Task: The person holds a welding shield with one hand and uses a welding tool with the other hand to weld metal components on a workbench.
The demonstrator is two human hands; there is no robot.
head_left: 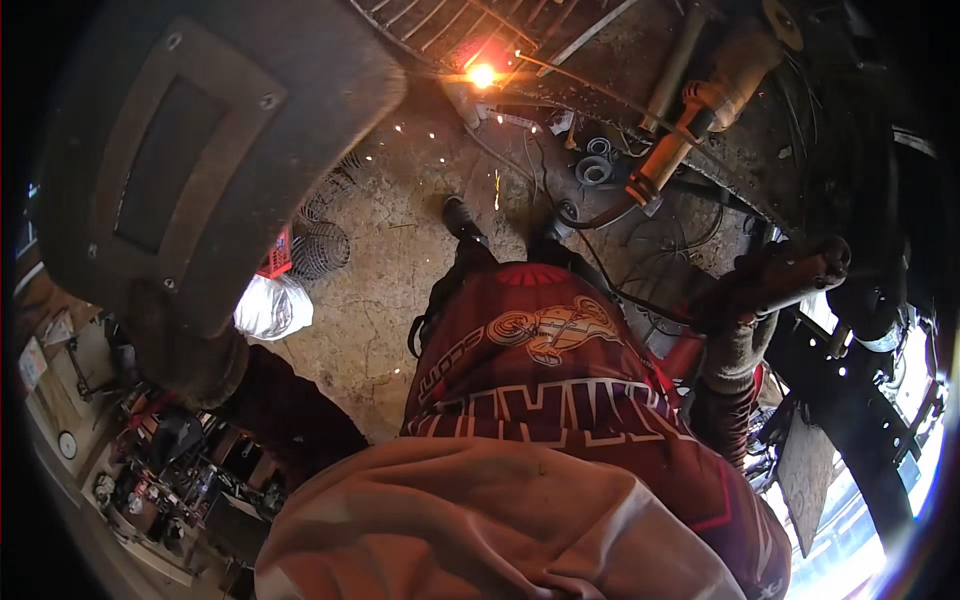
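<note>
My left hand (185, 350), in a thick glove, is closed on a hand-held welding shield (235, 165); its fingers are partly hidden behind it. The shield has a dark rectangular window and fills the upper left. On the right, my gloved right hand (738, 345) grips a dark electrode holder (795, 275). From there a thin welding rod (610, 98) slants up and left toward a metal grille (450, 22). A bright glowing spot (482, 75) burns at the grille's near edge, close to the rod's far tip. Sparks drop below it.
An angle grinder (690, 125) lies on the dark work table (735, 185). Beneath are metal rings (595, 165) and loose cables (530, 165). A white bag (273, 308), a red crate (274, 255) and rolled wire mesh (320, 250) sit on the floor at left. Cluttered shelves (170, 500) stand lower left.
</note>
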